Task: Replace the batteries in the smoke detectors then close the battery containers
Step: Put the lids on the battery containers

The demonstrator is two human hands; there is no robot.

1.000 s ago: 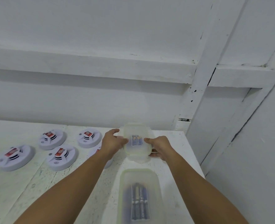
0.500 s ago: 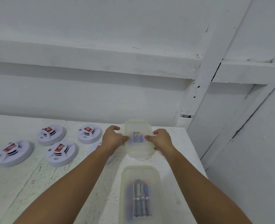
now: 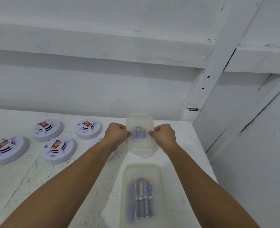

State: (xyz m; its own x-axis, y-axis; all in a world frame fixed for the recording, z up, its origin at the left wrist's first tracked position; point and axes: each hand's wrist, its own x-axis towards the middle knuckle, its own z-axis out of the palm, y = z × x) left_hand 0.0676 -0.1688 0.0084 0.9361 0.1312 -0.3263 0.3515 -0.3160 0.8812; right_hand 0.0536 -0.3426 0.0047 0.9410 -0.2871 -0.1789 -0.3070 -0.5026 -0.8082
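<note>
Battery container (image 3: pixel 141 145), far one with lid on, sits at the back right of the table (image 3: pixel 29 178), pinched at its long sides by left hand (image 3: pixel 117 134) and right hand (image 3: pixel 164 135), fingers curled on the lid edges. Blue batteries (image 3: pixel 140 132) inside; print unreadable. Near container (image 3: pixel 141 193) holds dark batteries (image 3: pixel 144 199), label blurred; smoke detectors (image 3: pixel 58 149) with red labels to the left.

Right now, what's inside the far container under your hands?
Through the far container's cloudy lid, blue batteries show between left hand and right hand; their count is unclear.

White detectors (image 3: pixel 59 149) (red labels), seemingly blue batteries (image 3: pixel 144 199)
</note>
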